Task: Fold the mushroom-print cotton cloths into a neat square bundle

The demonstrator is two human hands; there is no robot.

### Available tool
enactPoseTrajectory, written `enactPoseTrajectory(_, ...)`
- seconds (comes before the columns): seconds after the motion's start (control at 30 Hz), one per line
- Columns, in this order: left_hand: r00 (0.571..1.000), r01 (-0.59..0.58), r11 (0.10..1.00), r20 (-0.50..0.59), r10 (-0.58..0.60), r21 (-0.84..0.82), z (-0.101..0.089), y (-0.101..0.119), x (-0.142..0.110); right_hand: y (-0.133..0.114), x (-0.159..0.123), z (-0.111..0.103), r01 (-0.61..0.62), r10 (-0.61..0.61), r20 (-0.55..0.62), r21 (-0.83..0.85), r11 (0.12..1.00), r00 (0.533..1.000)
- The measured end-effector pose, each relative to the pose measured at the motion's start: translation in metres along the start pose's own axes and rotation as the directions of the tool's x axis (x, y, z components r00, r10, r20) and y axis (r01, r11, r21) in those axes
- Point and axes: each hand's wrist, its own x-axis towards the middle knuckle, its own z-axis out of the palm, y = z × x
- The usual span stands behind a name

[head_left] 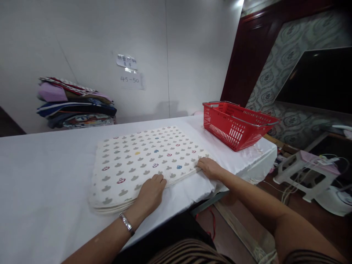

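A cream folded cloth (148, 156) lies flat on the white-covered table, printed with grey mushroom-like shapes and a few red, blue and yellow ones. Several layers show along its near edge. My left hand (153, 190), with a silver bracelet at the wrist, has its fingers curled over the middle of that near edge. At the right front corner, my right hand (210, 168) is closed on the edge of the same cloth. The thumbs and undersides of both hands are hidden.
A red plastic basket (233, 128) stands at the table's right end. Folded clothes (77, 104) are stacked at the back left against the white wall (192, 58). Right of the table, a stool (310, 172) with cables on it stands on the floor.
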Motion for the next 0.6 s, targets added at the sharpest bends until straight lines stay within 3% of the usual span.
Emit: enactPoseTrajectory(0.6, 0.993, 0.066, 0.995, 0.100, -0.058, -0.076, -0.0001, -0.0026, -0.0022, 0.0073, -0.0064, -0.0009, -0.188, 0.187, 0.107, 0.001, 0.982, 0.977)
